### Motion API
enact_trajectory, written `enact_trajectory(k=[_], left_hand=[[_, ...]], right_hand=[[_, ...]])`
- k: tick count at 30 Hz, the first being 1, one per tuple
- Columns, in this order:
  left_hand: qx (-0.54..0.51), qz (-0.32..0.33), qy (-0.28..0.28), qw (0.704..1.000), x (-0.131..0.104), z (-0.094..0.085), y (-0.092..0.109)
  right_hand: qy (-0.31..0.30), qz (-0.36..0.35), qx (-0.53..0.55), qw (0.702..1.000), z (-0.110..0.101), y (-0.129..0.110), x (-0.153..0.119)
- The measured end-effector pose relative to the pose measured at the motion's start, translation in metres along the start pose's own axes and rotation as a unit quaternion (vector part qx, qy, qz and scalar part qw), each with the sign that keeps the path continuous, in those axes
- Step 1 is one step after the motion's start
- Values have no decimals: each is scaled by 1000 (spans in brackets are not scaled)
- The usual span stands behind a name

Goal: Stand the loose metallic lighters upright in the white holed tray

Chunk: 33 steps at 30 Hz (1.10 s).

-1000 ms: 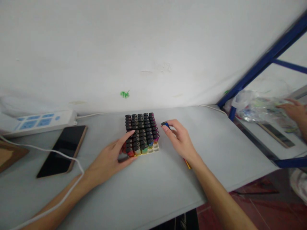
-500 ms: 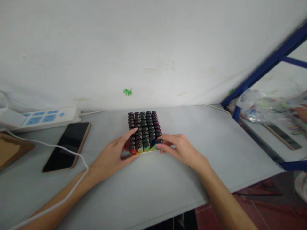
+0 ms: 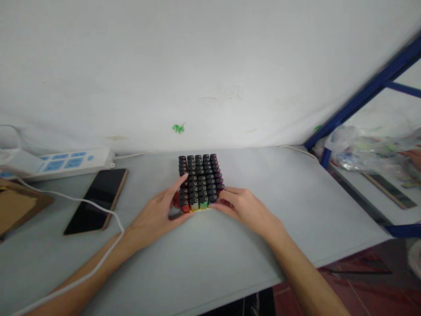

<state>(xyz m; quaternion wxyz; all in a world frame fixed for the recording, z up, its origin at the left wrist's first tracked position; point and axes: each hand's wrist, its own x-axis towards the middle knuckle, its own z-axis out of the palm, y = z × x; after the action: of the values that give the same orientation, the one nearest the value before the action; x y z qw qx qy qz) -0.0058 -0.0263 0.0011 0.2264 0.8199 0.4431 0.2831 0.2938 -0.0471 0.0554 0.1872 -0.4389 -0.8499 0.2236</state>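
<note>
A tight block of lighters (image 3: 199,177) stands upright on the grey table, with black tops in rows and coloured bodies of red, yellow and green along the front. My left hand (image 3: 161,213) curves around the block's left side, thumb along the front and a finger near the tops. At the front right corner, my right hand (image 3: 240,204) has its thumb against the front and its fingers around the right side. The corner lighter between those fingers is mostly hidden.
A phone (image 3: 97,199) lies left of my left arm, before a white power strip (image 3: 75,164). A white cable (image 3: 113,215) crosses over my left forearm. Cardboard (image 3: 19,206) sits at far left. Blue metal framing (image 3: 355,96) and plastic bags (image 3: 358,145) are at right, near another person's hand (image 3: 414,158).
The lighter that stuck out tilted at the front right corner is now down among the rows. My right fingers have closed in around that corner. The view has shifted slightly.
</note>
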Motion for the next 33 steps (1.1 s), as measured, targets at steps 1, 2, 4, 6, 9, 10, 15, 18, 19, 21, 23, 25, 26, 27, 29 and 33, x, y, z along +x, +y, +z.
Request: enact_trajectory(k=[1,2,4,6,9,10,15,18,19,21,23,25,26,27,29,33], left_hand=[[-3,-5,0,1000,0,1,0],[-6,-10,-3,1000,0,1,-1],[-7,-12,-7,1000,0,2,-1],[3,-9,-4,1000,1,2,-2],[24,-1,0,1000,1,2,-3],[30,2,-1,1000,1,2,-4],[29,12,-4,1000,1,2,-4],[11,6,-3,1000,2,2,-3],[1,5,-2,1000,2,2,-3],[-17,2,-3,1000,3,3,-3],[-28,-3,-4,1000,3,3,-4],[-32,-4,-3,999,4,3,-4],[-31,-3,-2,1000,4,3,-4],[-29,-3,0,1000,3,3,-4],[-18,-4,5,1000,3,2,-3],[-6,-19,7,1000,2,1,-1]], right_hand=[[-2,0,21,1000,-2,2,-1],[2,3,41,999,-6,4,-2],[39,24,62,997,-16,10,-6],[111,73,45,990,-26,16,-12],[192,159,-12,968,-31,27,-30],[208,181,-32,961,-28,30,-38],[203,259,-101,939,3,37,-74],[162,275,-65,945,12,37,-81],[157,277,-46,947,12,36,-81],[155,275,-7,949,7,36,-77],[166,265,36,949,2,36,-71],[195,247,91,945,-1,33,-64],[211,237,119,941,-2,32,-60],[224,229,147,936,-2,29,-56],[232,218,200,927,-1,24,-50],[214,211,303,905,5,13,-41]])
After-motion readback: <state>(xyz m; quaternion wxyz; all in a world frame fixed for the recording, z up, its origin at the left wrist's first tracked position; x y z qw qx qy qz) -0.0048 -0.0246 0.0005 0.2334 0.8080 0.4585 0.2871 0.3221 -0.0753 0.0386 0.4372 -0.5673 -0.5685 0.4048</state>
